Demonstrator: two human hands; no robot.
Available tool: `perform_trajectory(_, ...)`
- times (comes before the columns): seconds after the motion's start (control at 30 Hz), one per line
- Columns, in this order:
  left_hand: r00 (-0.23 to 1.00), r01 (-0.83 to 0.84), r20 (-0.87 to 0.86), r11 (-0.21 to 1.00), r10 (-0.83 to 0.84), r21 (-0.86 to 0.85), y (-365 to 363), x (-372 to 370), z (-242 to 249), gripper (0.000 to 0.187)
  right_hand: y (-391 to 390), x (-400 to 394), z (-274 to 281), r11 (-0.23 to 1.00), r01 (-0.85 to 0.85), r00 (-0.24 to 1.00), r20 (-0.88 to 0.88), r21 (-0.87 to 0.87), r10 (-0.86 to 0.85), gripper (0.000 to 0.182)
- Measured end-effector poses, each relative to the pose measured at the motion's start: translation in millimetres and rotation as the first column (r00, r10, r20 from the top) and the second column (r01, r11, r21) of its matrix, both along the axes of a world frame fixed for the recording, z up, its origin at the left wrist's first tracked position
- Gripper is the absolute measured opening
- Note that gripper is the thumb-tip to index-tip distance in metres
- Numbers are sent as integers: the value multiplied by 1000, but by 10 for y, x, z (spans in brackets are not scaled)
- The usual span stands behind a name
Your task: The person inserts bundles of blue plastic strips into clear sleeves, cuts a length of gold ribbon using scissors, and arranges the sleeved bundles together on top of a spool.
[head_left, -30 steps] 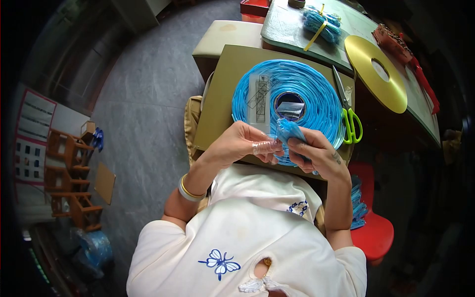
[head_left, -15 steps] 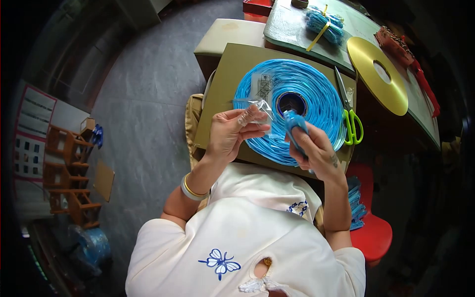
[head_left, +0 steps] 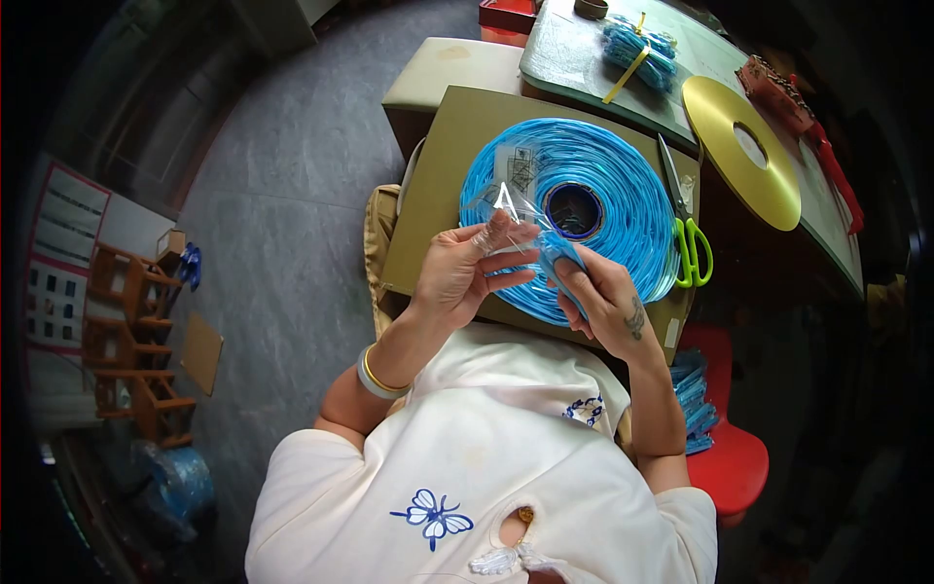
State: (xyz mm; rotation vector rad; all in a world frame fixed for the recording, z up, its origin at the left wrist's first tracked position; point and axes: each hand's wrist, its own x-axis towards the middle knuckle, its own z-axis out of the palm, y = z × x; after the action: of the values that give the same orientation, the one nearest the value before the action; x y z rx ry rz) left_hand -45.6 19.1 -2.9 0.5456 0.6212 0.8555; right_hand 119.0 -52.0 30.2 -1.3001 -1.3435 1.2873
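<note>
Between its thumb and fingers, my left hand (head_left: 467, 268) holds a clear plastic bag (head_left: 513, 183) with dark print on it. My right hand (head_left: 601, 297) is closed around a folded blue bundle (head_left: 561, 258), whose top end touches or sits in the bag's opening. Both hands are above the near part of a large coil of blue cord (head_left: 623, 165) with a dark round hole at its centre. The coil lies flat on a brown board (head_left: 428, 185).
Green-handled scissors (head_left: 692, 251) lie right of the coil. A gold ribbon roll (head_left: 715, 146) and a tied blue bundle (head_left: 640, 54) rest on the table (head_left: 574, 44) at the upper right. A red chair (head_left: 744, 462) holds more blue bundles. Wooden stools (head_left: 146, 341) stand at left.
My right hand has moved left with the blue bundle, bringing its end to the bag. My left hand has shifted slightly and still holds the bag.
</note>
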Motion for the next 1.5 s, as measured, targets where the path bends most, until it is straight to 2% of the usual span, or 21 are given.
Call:
perform_trajectory(0.3, 998, 47, 30, 998, -46, -46, -4, -12, 21, 33, 0, 36, -20, 997, -15, 980, 198, 77, 0, 16)
perform_trajectory(0.43, 994, -9, -111, 990, 25, 143, -69, 52, -46, 32, 1, 0, -24, 999, 41, 980, 192, 26, -45, 17)
perform_trajectory(0.47, 994, -9, -111, 990, 25, 143, -80, 58, -58, 32, 1, 2, -27, 999, 41, 980, 192, 26, -45, 17)
perform_trajectory(0.6, 989, -73, -106, 956, 107, 283, -106, 80, -85, 34, 14, 18, -39, 989, -38, 972, -236, -144, 3, 20)
perform_trajectory(0.77, 994, -90, -34, 957, 103, 277, -112, 126, -31, 33, 34, 43, -55, 981, -61, 914, -406, -183, -19, 24)
perform_trajectory(0.97, 992, -109, -16, 933, 122, 343, -79, 105, 20, 32, 49, 89, -29, 974, -98, 919, -394, -206, 10, 26)
perform_trajectory(1.1, 992, -82, -56, 912, 114, 401, -80, 89, 21, 34, 44, 58, -17, 987, -45, 940, -341, -157, -11, 26)
perform_trajectory(1.3, 991, -70, -80, 915, 111, 398, -111, 104, 55, 39, 55, 35, -107, 990, -67, 948, -316, -122, 25, 27)
perform_trajectory(1.5, 979, -16, -171, 876, 112, 482, -129, 132, 67, 43, 50, 74, -127, 979, -70, 985, -167, -190, 38, 29)
